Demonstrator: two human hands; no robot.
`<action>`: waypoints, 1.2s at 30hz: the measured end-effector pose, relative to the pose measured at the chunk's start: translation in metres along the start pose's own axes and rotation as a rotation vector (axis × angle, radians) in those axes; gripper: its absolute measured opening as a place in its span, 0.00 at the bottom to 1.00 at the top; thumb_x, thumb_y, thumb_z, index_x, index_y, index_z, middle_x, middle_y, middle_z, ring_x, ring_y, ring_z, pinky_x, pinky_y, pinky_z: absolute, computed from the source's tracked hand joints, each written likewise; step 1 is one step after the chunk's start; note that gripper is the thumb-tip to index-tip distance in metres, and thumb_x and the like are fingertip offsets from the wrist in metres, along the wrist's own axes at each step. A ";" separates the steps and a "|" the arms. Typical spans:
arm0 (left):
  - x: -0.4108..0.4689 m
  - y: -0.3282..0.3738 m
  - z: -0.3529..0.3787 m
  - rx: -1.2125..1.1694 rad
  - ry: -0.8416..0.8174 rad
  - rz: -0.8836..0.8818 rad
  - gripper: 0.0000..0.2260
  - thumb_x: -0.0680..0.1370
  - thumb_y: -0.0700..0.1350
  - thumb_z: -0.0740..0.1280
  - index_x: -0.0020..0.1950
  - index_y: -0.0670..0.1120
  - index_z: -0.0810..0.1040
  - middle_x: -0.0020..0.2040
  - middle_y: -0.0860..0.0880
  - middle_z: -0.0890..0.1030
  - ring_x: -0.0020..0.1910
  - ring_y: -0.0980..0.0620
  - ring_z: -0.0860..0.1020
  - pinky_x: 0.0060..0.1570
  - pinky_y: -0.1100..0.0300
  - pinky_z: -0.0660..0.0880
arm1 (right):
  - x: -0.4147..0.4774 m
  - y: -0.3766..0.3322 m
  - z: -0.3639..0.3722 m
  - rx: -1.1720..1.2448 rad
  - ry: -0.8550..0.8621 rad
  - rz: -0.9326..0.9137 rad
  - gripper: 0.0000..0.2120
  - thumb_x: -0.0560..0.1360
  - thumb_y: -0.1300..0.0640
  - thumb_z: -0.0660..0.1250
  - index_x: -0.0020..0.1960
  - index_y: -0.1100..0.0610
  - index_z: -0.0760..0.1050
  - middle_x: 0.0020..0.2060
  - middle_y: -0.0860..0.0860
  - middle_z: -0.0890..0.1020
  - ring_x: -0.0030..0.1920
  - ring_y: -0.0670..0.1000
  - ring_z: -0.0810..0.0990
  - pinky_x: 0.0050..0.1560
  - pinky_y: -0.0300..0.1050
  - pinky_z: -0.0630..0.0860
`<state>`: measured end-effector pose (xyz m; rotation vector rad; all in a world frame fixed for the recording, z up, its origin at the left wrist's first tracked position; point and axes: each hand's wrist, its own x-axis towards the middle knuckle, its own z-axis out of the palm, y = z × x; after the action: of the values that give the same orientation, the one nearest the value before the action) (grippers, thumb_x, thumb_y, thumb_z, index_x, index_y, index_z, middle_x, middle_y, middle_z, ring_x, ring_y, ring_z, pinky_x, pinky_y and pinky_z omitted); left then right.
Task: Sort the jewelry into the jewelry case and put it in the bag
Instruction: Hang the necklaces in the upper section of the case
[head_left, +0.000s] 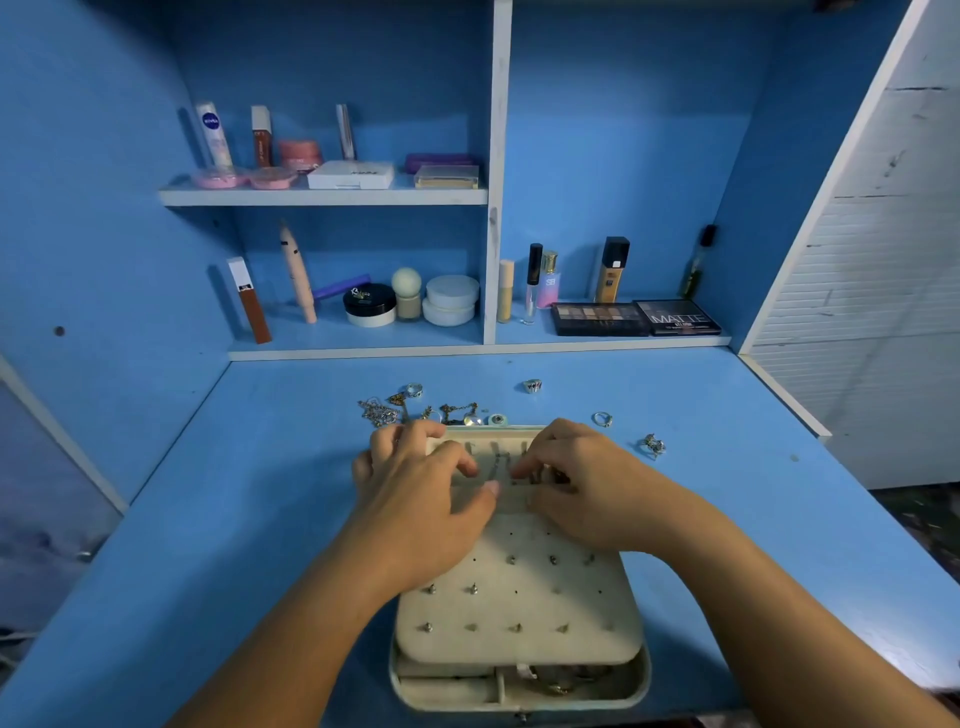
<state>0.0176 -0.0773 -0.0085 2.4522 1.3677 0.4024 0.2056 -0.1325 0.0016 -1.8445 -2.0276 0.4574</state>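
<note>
A cream jewelry case (519, 613) lies open on the blue desk, its stud panel holding several earrings. Both hands are over the case's upper lid section. My left hand (421, 493) rests on the left of that section, thumb pressing near a thin chain (501, 465). My right hand (576, 483) has curled fingers that pinch at the chain's lower part. Behind the case lie tangled necklaces (384, 410), a ring (414, 389), a dark-patterned ring (532, 385), a ring (602, 419) and a further ring (653, 445). No bag is in view.
Blue shelves at the back hold cosmetics: eyeshadow palettes (634, 318), a foundation bottle (613, 270), jars (451, 300) and tubes. A white slatted panel (883, 312) stands at the right. The desk's front edge is just below the case.
</note>
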 end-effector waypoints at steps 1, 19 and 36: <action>0.000 0.000 0.000 0.024 -0.003 -0.009 0.15 0.76 0.66 0.57 0.52 0.59 0.74 0.71 0.57 0.61 0.70 0.53 0.50 0.69 0.50 0.52 | 0.000 0.000 0.002 -0.005 0.009 0.011 0.13 0.74 0.55 0.63 0.58 0.50 0.78 0.53 0.46 0.72 0.51 0.41 0.69 0.53 0.34 0.66; 0.001 -0.024 0.005 -0.380 0.124 -0.008 0.07 0.79 0.47 0.64 0.55 0.58 0.76 0.64 0.62 0.66 0.66 0.60 0.66 0.61 0.62 0.64 | 0.024 0.000 -0.007 0.023 0.102 0.063 0.10 0.76 0.59 0.61 0.53 0.53 0.79 0.46 0.45 0.71 0.44 0.46 0.72 0.40 0.30 0.65; -0.019 -0.057 0.012 -0.234 -0.120 0.257 0.30 0.72 0.67 0.51 0.73 0.60 0.64 0.77 0.66 0.47 0.74 0.59 0.57 0.71 0.54 0.61 | 0.153 0.001 -0.007 -0.378 -0.163 0.105 0.10 0.76 0.56 0.65 0.50 0.62 0.81 0.50 0.56 0.82 0.52 0.57 0.80 0.47 0.45 0.77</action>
<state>-0.0316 -0.0668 -0.0435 2.4164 0.9053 0.4387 0.1973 0.0202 0.0148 -2.2055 -2.2560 0.2715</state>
